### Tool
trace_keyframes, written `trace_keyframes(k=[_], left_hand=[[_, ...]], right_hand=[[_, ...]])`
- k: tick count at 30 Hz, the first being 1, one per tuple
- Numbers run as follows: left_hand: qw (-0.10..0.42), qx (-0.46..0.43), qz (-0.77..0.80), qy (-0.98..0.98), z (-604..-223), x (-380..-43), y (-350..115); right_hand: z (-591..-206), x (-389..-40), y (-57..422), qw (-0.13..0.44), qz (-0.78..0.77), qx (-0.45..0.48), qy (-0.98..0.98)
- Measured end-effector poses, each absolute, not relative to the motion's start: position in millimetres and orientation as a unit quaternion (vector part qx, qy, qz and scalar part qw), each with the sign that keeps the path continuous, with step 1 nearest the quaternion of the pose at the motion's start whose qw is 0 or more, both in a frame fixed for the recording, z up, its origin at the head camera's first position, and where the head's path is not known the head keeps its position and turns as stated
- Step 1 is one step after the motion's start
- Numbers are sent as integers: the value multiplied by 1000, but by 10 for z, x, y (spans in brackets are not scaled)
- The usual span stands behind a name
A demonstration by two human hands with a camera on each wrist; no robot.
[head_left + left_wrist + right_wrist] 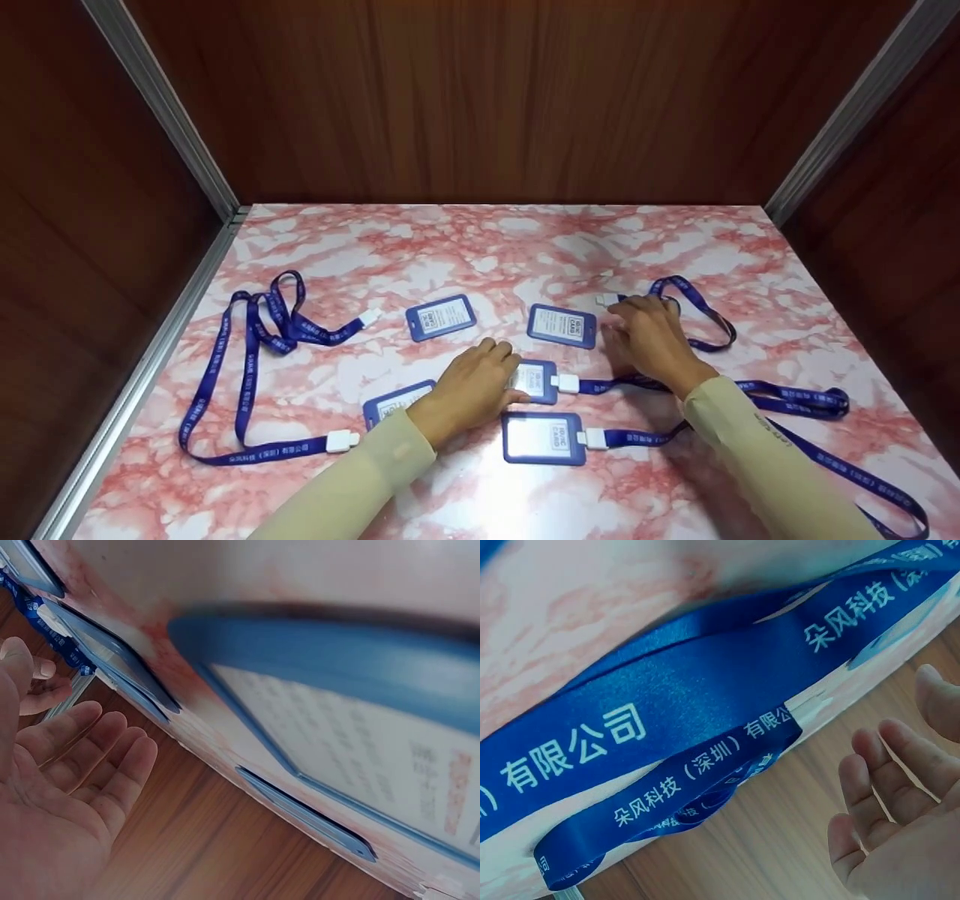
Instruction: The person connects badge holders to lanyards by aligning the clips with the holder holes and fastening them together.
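Observation:
My left hand [474,384] is over the middle of the table, its fingers loosely bent and holding nothing. Beside its thumb lies a blue-framed badge holder [541,379] clipped to a lanyard, partly covered by the hand. Another badge holder [390,401] is half hidden behind the left wrist. In the left wrist view the palm [67,780] faces a large, close badge holder [330,712]. My right hand [654,337] is at the back right, fingertips right by the white clip [609,299] of a blue lanyard [701,300]. Its relaxed fingers look bare in the right wrist view, beside a printed lanyard [682,690].
Two loose badge holders, one left [441,318] and one right [561,325], lie farther back. Nearer, a badge holder [544,439] is clipped to a lanyard [637,437]. Looped lanyards [244,375] lie at left. Wooden walls [480,105] enclose the marbled table [480,232].

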State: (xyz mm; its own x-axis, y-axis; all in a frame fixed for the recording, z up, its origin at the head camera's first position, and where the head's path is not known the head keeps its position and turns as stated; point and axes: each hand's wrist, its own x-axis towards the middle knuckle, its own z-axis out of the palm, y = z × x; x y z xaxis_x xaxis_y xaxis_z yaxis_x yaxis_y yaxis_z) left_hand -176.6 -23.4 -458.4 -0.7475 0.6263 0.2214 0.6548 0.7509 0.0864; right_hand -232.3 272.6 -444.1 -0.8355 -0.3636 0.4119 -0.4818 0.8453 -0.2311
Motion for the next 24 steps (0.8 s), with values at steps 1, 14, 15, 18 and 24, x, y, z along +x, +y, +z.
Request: trace_keyframes(k=[1, 14, 15, 18, 24], left_hand=[[89, -343, -80, -932, -4583, -1767, -234], [70, -337, -75, -936, -4581, -1780, -228], [71, -337, -75, -936, -4580, -1779, -230], [73, -336, -78, -936, -4583, -1777, -234], [78, -338, -84, -934, -4591, -1766, -238]], right_hand=[[-4442, -2335, 2728, 179, 164, 221, -945], [-4398, -2492, 2753, 159, 147, 190, -958], [-4395, -2502, 2759, 154, 146, 186, -959], [-4383, -2529, 2771, 140, 145, 181, -963], [-4358, -2595, 2777, 128, 139, 181, -965]])
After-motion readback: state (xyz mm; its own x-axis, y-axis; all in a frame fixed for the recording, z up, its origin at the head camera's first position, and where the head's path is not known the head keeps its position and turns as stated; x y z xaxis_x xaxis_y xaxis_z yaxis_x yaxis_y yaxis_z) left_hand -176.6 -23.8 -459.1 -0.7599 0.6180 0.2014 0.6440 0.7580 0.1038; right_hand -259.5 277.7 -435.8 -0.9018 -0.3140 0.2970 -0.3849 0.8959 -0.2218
